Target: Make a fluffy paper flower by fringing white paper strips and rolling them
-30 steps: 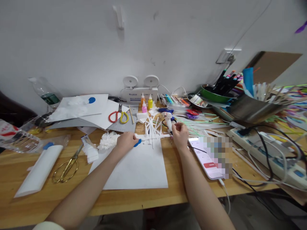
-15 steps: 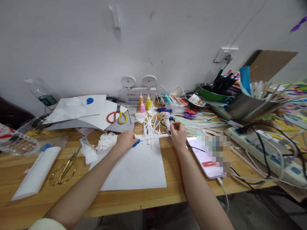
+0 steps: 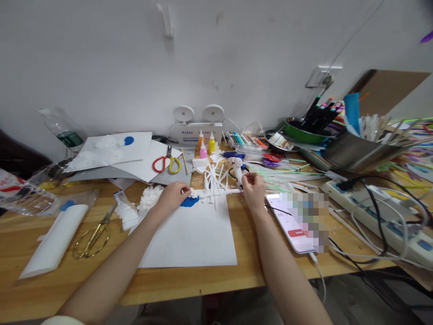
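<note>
Curling its fingers beside the blue patch (image 3: 190, 201), the left hand (image 3: 171, 197) is at the far side of the white sheet (image 3: 192, 239); whether it pinches some small piece, I cannot tell. The right hand (image 3: 254, 192) gathers its fingertips near the white glue gun (image 3: 237, 168), and its grip is also not clear. The patch lies at the far edge of the sheet, flat and smooth-looking, around the middle of the surface (image 3: 162, 289). Just left of the left hand, a white pile (image 3: 149, 198) looks fluffy and crumbly; perhaps it is kept so close for a short reach. Thin white strips (image 3: 212, 178) cross one another behind the sheet. Farther right, a glossy phone (image 3: 293, 232) lies flat, maybe to keep its screen readable. Toward the left edge, golden scissors (image 3: 97, 232) turn their wide metal loops to the near edge. Near the back edge, small plastic bottles (image 3: 211, 143) stand upright, likely to keep their nozzles up.
</note>
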`<state>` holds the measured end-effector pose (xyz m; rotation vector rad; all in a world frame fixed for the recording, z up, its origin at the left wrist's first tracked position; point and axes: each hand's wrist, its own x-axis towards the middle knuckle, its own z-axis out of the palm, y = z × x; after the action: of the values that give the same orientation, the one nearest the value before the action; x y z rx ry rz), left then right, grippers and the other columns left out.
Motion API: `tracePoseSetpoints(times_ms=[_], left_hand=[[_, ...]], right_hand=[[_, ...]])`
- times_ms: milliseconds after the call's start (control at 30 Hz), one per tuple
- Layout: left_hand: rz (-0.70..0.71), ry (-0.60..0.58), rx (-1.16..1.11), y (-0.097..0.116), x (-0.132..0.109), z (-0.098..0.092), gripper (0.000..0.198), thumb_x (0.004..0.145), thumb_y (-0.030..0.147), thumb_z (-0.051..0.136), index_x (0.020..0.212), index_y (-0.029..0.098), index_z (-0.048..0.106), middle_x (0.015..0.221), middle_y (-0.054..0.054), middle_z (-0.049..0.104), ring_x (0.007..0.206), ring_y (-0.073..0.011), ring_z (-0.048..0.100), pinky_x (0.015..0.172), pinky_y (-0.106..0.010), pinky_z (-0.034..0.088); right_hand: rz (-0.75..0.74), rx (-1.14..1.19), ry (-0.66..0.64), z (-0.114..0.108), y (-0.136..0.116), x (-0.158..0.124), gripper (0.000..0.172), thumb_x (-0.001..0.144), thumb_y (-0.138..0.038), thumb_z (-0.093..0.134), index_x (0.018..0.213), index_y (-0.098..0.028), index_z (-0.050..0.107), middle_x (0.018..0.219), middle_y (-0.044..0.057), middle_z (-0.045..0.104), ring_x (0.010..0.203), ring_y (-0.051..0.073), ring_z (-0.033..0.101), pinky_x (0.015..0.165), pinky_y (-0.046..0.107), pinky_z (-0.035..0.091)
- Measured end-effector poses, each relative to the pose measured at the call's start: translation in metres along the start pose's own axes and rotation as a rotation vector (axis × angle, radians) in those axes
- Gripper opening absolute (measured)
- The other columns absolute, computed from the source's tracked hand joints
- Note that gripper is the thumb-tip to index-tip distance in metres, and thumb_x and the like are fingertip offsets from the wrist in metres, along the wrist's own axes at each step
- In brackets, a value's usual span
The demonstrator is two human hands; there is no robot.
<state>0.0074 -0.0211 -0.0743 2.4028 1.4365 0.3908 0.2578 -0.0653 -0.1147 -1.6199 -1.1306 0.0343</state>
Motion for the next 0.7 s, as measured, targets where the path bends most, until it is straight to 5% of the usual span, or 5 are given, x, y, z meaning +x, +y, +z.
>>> tracePoseSetpoints(times_ms=[333,700], left_hand=[[0.204,0.052,-0.02,-0.004,-0.009,0.015,0.015,0.075,0.028,0.051,0.072,0.019,0.062,0.076,-0.003,0.061,0.076,-0.0165,0.052,0.071,-0.027,0.036],[0.193,0.072,-0.08,-0.012,-0.004,0.013,0.014,0.073,0.025,0.053,0.071,0.019,0.065,0.076,-0.003,0.063,0.075,-0.0164,0.054,0.069,-0.028,0.038]], right_hand=[[-0.003,0.009,-0.002,0.001,0.001,-0.002,0.013,0.072,-0.027,0.045,0.073,-0.016,0.053,0.067,0.002,0.054,0.066,0.016,0.048,0.063,0.028,0.036],[0.004,0.023,-0.016,0.001,0.002,-0.002,0.013,0.072,-0.027,0.046,0.073,-0.016,0.054,0.066,0.002,0.054,0.065,0.016,0.048,0.062,0.028,0.037]])
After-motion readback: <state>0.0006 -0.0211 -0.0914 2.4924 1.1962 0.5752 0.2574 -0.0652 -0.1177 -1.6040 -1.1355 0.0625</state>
